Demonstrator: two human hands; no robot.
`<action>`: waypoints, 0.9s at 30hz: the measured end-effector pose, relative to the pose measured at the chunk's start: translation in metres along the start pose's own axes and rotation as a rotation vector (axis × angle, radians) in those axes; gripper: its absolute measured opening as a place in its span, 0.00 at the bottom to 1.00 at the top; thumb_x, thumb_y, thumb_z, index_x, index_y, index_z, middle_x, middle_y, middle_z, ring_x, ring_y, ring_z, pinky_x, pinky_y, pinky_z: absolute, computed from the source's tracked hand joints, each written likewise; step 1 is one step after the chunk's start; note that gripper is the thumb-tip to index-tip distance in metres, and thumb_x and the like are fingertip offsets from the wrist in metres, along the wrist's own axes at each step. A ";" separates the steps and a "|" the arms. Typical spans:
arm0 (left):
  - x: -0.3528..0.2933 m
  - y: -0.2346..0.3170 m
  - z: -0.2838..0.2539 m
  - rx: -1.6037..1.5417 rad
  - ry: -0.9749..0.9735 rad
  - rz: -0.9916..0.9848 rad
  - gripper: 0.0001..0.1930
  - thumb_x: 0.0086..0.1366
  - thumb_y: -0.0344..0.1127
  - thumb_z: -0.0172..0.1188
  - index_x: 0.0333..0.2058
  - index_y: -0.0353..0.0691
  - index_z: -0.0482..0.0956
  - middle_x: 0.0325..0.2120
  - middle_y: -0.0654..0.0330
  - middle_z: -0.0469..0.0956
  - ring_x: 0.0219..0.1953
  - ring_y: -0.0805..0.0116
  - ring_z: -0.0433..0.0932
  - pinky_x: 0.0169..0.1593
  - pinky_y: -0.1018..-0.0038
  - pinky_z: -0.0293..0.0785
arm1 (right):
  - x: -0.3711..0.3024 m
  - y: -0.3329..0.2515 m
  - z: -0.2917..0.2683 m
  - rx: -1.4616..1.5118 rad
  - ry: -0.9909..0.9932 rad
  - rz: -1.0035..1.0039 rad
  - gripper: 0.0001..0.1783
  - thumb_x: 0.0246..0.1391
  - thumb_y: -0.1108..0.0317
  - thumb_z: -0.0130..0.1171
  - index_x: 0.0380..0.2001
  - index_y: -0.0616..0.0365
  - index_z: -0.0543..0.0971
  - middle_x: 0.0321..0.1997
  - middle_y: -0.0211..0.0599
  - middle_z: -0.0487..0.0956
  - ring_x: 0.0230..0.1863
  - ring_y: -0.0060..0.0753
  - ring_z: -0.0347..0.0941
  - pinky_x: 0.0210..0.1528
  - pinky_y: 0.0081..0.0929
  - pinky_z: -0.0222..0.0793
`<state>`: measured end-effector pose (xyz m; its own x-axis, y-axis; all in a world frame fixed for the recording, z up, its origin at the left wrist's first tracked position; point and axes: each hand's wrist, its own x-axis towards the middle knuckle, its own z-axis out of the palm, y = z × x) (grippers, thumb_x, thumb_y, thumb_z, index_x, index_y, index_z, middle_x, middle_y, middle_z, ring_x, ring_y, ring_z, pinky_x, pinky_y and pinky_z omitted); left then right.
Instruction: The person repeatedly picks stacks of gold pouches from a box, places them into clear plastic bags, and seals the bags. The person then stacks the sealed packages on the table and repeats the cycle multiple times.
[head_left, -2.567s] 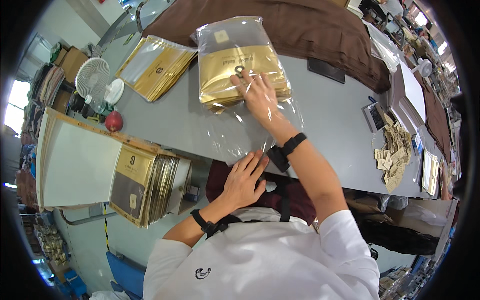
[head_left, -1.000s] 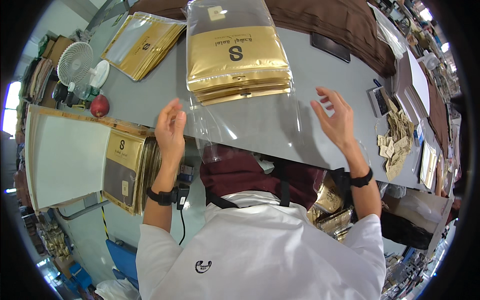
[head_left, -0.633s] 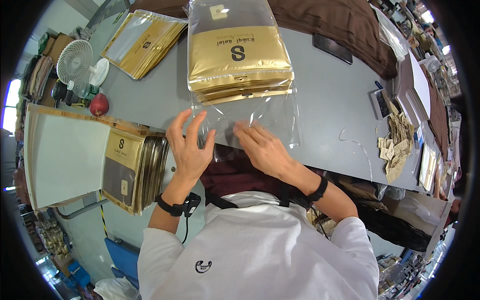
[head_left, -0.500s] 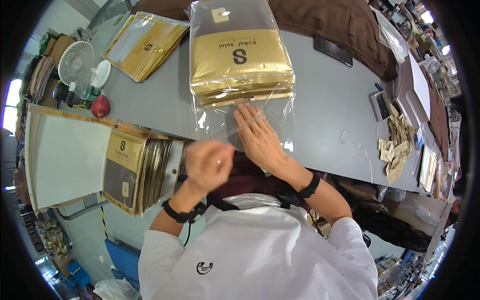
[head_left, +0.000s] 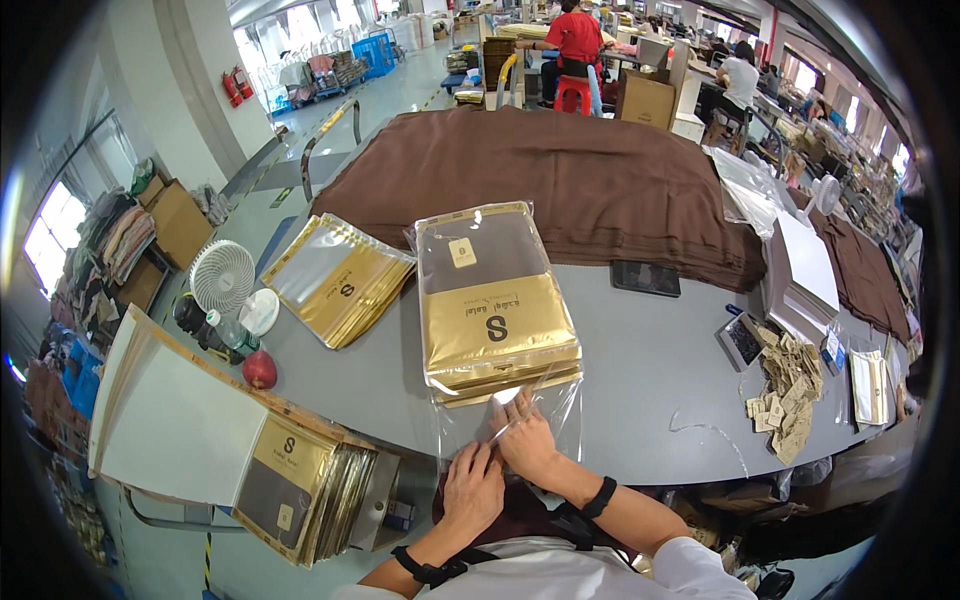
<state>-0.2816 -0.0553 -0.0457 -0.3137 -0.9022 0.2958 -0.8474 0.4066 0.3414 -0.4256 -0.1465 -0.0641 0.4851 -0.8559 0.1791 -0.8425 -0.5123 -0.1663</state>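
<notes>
Progress, ASAP: gold-and-grey pkts [head_left: 497, 312] are in a neat stack inside the clear bag [head_left: 456, 424], mid tabletop, front of the person. That part looks done. Bag's near end is loose, w/ film spread past the stack toward the table edge; looks unclosed, so closing it seems left, tho can't be sure.

R hand [head_left: 522, 437] is on the loose film, fingertips by the stack's near edge, fingers bent; can't tell if they pinch film or just press. L hand [head_left: 473, 490] rests on the film's near end at the table edge, fingers together, fairly straight; can't tell re: any grip.

Edges/room: most room is on the R side, where grey table [head_left: 640, 400] stretches btwn bag and tag pile [head_left: 787, 400], w/ a thin plastic strip [head_left: 700, 430] lying there. L side is tighter: a 2nd pile of pkts [head_left: 340, 285] is just beside the bag's far L corner, red fruit [head_left: 260, 370] further out. Brown cloth [head_left: 540, 180] bounds the far side, w/ black phone [head_left: 645, 279] at its edge.
</notes>
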 end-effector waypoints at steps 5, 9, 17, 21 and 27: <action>0.001 0.001 -0.001 -0.007 0.001 0.038 0.16 0.62 0.31 0.62 0.48 0.32 0.83 0.55 0.47 0.76 0.60 0.42 0.71 0.65 0.50 0.68 | 0.006 -0.002 0.014 0.064 0.125 0.021 0.29 0.71 0.60 0.49 0.63 0.76 0.71 0.63 0.65 0.76 0.70 0.66 0.67 0.75 0.54 0.58; 0.004 0.004 -0.002 -0.030 0.007 0.042 0.16 0.62 0.31 0.61 0.48 0.34 0.84 0.53 0.49 0.76 0.59 0.43 0.72 0.64 0.50 0.69 | 0.014 -0.004 0.013 -0.026 0.158 0.021 0.28 0.71 0.59 0.48 0.60 0.76 0.74 0.59 0.64 0.79 0.67 0.62 0.71 0.71 0.50 0.62; 0.000 0.001 0.000 0.003 0.007 0.033 0.17 0.61 0.34 0.63 0.48 0.36 0.85 0.52 0.50 0.77 0.59 0.46 0.72 0.62 0.52 0.71 | 0.031 -0.012 -0.004 -0.043 0.071 0.130 0.21 0.67 0.63 0.52 0.53 0.69 0.77 0.54 0.56 0.81 0.61 0.55 0.76 0.69 0.52 0.66; 0.000 0.003 -0.001 0.050 -0.002 0.023 0.14 0.62 0.32 0.62 0.46 0.37 0.85 0.52 0.51 0.78 0.57 0.47 0.74 0.59 0.53 0.71 | 0.021 -0.011 0.001 -0.072 0.399 0.017 0.18 0.65 0.65 0.54 0.51 0.67 0.78 0.52 0.54 0.82 0.57 0.54 0.77 0.67 0.51 0.68; 0.001 0.005 -0.002 -0.021 0.037 0.042 0.16 0.63 0.30 0.60 0.49 0.34 0.83 0.53 0.47 0.77 0.58 0.44 0.73 0.57 0.53 0.71 | 0.038 -0.003 0.018 0.109 0.143 -0.009 0.19 0.58 0.66 0.56 0.49 0.66 0.80 0.54 0.58 0.81 0.60 0.60 0.76 0.63 0.47 0.74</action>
<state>-0.2850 -0.0537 -0.0425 -0.3322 -0.8788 0.3426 -0.8246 0.4470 0.3468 -0.4005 -0.1790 -0.0747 0.4480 -0.8365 0.3155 -0.8042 -0.5312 -0.2666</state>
